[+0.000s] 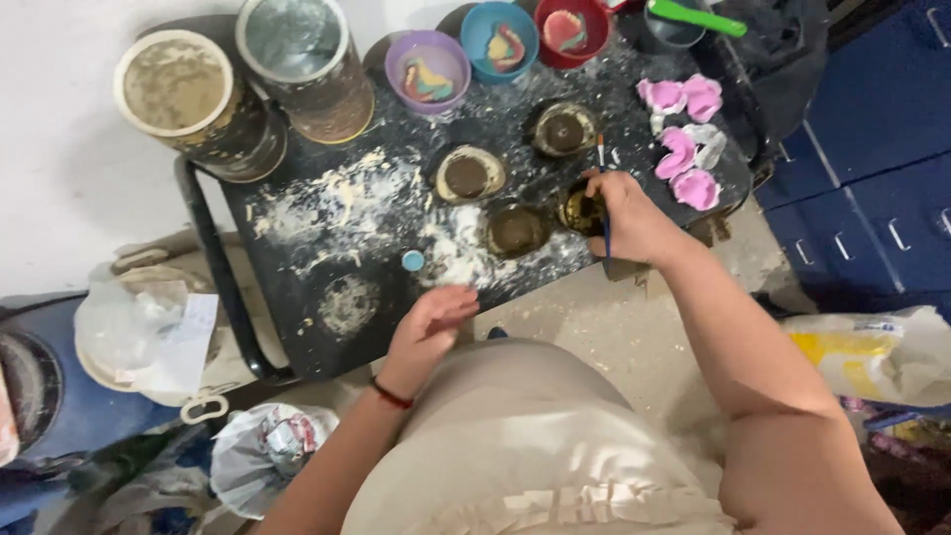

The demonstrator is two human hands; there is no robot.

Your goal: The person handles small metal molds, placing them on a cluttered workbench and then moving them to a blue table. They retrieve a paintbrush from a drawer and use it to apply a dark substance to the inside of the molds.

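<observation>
Right hand (626, 216) pinching brush (604, 198) — over brown disc (581, 211).

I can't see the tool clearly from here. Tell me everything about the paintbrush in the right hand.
The paintbrush is thin, with a dark blue handle, an orange band and a pale end pointing up and away. It stands nearly upright, pinched in the fingers of the right hand at the dark table edge. The bristle end is hidden behind the hand.

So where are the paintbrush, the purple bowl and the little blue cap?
paintbrush (605, 213), head view, on its blue handle.
purple bowl (400, 54), head view, on its left rim.
little blue cap (413, 261), head view, on its top face.
</observation>
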